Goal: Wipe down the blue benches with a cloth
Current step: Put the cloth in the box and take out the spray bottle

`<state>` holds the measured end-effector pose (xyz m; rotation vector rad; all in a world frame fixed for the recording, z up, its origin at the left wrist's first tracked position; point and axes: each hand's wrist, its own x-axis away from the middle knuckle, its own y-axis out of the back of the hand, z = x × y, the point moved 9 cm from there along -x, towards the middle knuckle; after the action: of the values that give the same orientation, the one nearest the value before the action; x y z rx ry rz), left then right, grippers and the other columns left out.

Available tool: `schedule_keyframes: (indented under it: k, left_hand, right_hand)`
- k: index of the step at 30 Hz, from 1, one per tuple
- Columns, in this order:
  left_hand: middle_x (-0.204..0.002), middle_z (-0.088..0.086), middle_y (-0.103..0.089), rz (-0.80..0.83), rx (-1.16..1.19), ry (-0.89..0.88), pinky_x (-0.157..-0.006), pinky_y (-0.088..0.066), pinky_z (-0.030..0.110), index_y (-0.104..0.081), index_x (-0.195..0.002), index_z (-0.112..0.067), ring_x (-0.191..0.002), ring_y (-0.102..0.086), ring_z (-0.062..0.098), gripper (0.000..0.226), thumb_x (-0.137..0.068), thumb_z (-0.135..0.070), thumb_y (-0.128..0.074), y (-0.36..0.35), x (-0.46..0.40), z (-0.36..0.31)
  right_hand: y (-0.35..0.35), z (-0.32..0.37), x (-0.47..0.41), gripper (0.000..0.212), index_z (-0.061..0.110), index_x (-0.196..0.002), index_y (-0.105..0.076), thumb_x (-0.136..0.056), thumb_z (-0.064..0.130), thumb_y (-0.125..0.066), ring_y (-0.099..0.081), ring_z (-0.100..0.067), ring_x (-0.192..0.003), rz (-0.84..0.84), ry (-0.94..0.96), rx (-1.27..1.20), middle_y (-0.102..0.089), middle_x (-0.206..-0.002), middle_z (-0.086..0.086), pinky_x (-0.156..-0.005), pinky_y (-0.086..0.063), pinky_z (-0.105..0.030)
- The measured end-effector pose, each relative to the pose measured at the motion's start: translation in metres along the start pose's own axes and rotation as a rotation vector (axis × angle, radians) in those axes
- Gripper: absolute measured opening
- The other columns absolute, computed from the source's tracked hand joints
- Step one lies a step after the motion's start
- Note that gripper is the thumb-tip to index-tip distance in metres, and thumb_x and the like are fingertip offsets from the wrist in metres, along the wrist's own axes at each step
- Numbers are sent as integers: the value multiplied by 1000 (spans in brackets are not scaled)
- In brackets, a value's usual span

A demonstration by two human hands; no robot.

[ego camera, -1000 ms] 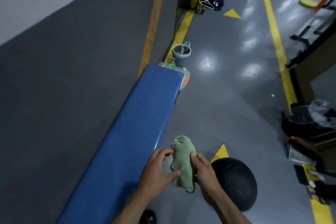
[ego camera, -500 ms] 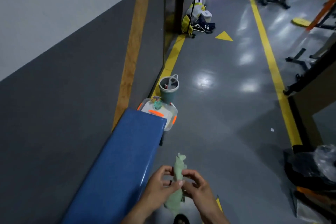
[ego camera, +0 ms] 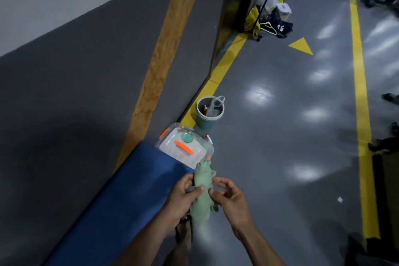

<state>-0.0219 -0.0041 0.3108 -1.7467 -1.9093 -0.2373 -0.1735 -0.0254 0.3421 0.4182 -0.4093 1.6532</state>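
A pale green cloth [ego camera: 202, 195], bunched into a long crumpled roll, hangs at six o'clock beside the blue bench [ego camera: 121, 205], left hand [ego camera: 183, 195] gripping it, right hand [ego camera: 228, 197] pinching its edge; no readable writing.

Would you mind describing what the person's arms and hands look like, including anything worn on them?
Both forearms are bare, with no sleeves reaching into view. The left hand and the right hand wear no gloves, and no watch or wristband shows on either wrist. The frame is too blurred to tell whether any finger carries a ring.
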Motion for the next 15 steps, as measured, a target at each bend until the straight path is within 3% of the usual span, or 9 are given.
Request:
schedule_keyframes:
  k: [6, 10, 13, 15]
  left_hand:
    - [-104, 2, -74, -45, 60, 64, -74, -56, 28, -62, -108, -5, -96, -70, 16, 18, -90, -6, -66, 11, -99, -30]
    - [-101, 9, -74, -83, 29, 82, -76, -55, 29, -62, -107, 2, -92, -69, 18, 17, -91, 1, -63, 16, -148, -41]
    - [-108, 15, -71, -131, -68, 141, -82, -54, 33, -66, -110, -2, -95, -66, 18, 19, -91, -7, -65, 27, -186, -27]
    - [-110, 5, -71, -187, -114, 225, -89, -55, 36, -67, -111, -15, -101, -65, 17, 21, -91, -17, -68, 37, -209, -9]
  right_hand:
    - [-9, 17, -111, 23, 5, -106, -61, -85, 0, -70, -65, -19, -80, 23, -108, 3, -70, -92, -14, -72, -55, -31]
    - [-26, 10, -162, 23, 6, -116, -63, -93, 11, -62, -68, -27, -98, 146, -289, -116, -72, -109, -13, -86, -55, -39]
    - [-22, -8, -208, 17, 5, -106, -67, -95, 15, -61, -68, -27, -89, 186, -374, 113, -71, -96, -15, -75, -54, -36]
    - [-15, -18, -247, 9, 5, -97, -69, -92, 12, -65, -68, -31, -84, 209, -352, 243, -69, -88, -19, -73, -54, -43]
